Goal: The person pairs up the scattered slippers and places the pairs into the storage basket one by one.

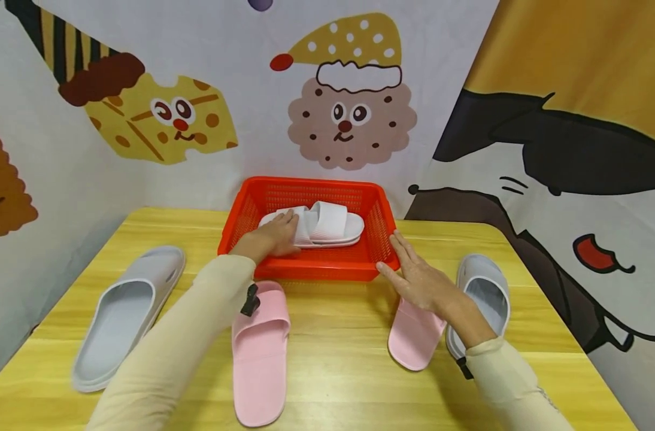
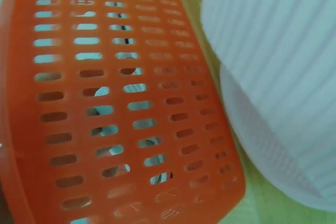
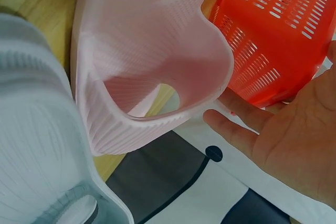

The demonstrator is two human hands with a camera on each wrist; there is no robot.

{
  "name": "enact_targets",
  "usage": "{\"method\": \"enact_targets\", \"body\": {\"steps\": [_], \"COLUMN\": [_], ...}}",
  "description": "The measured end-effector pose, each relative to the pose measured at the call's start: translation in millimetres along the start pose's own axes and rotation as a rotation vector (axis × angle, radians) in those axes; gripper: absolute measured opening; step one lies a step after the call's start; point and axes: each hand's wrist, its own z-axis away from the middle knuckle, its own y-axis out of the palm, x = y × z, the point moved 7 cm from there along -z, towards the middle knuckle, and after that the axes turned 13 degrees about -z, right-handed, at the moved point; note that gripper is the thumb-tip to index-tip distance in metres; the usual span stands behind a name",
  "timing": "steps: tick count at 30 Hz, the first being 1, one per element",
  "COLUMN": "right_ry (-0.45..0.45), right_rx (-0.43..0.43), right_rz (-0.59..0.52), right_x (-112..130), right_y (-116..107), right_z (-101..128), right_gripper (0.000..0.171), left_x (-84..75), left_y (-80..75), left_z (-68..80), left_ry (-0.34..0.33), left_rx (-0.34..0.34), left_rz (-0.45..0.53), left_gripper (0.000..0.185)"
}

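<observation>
A red mesh basket (image 1: 327, 270) stands at the middle back of the wooden table, with white ribbed slippers (image 1: 333, 224) stacked inside. My left hand (image 1: 279, 233) reaches into the basket and rests on the near end of the white slippers, fingers laid along them. My right hand (image 1: 408, 266) is flat with straight fingers against the basket's right front corner, above a pink slipper (image 1: 414, 338). The right wrist view shows the bare palm (image 3: 294, 140) beside that pink slipper (image 3: 152, 61) and the basket (image 3: 273, 35). In the left wrist view only the basket wall (image 2: 121, 103) and white slipper (image 2: 278, 77) show.
A second pink slipper (image 1: 260, 353) lies under my left forearm. One grey slipper (image 1: 125, 314) lies at the left, another grey slipper (image 1: 486, 293) at the right beside the pink one. Cartoon backdrop walls close in the table on three sides.
</observation>
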Motion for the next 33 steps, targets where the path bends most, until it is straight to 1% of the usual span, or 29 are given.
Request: {"method": "enact_targets", "body": {"steps": [4, 8, 11, 15, 18, 21, 27, 30, 33], "right_ry": [-0.008, -0.002, -0.003, -0.011, -0.021, -0.043, -0.13, -0.163, -0.183], "right_rx": [0.002, 0.003, 0.0, 0.002, -0.006, -0.039, -0.128, -0.161, -0.193], "right_rz": [-0.001, -0.005, -0.002, 0.011, 0.022, 0.038, 0.061, 0.066, 0.067], "right_x": [-1, -2, -3, -1, -1, -2, -4, -3, -2], "right_y": [1, 1, 0, -1, -1, -2, -3, -3, -5], "right_z": [2, 4, 5, 4, 4, 4, 2, 0, 0], "right_gripper": [0.089, 0.088, 0.088, 0.09, 0.09, 0.089, 0.087, 0.085, 0.084], "left_x": [1.4, 1.3, 3.1, 7.7, 10.6, 10.8, 4.7, 1.3, -2.8], "left_y": [0.9, 0.1, -0.5, -1.6, -3.0, -6.2, -12.5, -14.3, -15.7], "left_z": [0.8, 4.2, 11.3, 22.3, 28.4, 34.2, 47.6, 54.4, 61.6], "left_ry": [0.012, 0.031, 0.029, 0.023, 0.022, 0.026, 0.045, 0.053, 0.082], "left_rx": [0.007, -0.008, -0.026, -0.073, -0.106, -0.149, -0.238, -0.26, -0.287], "left_rz": [0.051, 0.081, 0.115, 0.125, 0.105, 0.081, 0.037, 0.015, -0.006], "left_gripper": [0.086, 0.084, 0.088, 0.093, 0.094, 0.092, 0.089, 0.09, 0.091]}}
